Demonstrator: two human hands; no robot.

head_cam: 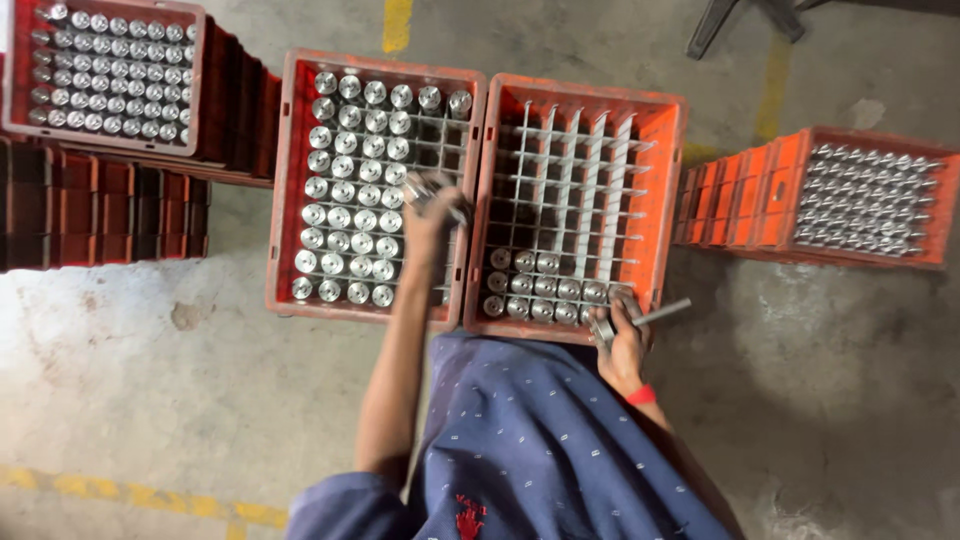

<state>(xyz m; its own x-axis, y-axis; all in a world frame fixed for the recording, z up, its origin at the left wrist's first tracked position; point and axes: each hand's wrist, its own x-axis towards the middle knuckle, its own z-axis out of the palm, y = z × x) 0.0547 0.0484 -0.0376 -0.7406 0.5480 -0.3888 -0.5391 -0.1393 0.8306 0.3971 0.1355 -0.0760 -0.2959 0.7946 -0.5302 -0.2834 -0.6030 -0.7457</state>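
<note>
The left hand (432, 212) reaches out over the left orange crate (283, 180), fingers closed on a silver metal cylinder (425, 186). The right hand (622, 335) grips a thin metal rod (662, 313) at the near rim of the right crate (672, 180). Both crates sit on a stained concrete floor (150, 380).

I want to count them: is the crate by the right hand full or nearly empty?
Nearly empty. The right crate holds metal cylinders only in its nearest rows; the grid cells beyond are bare.
</note>
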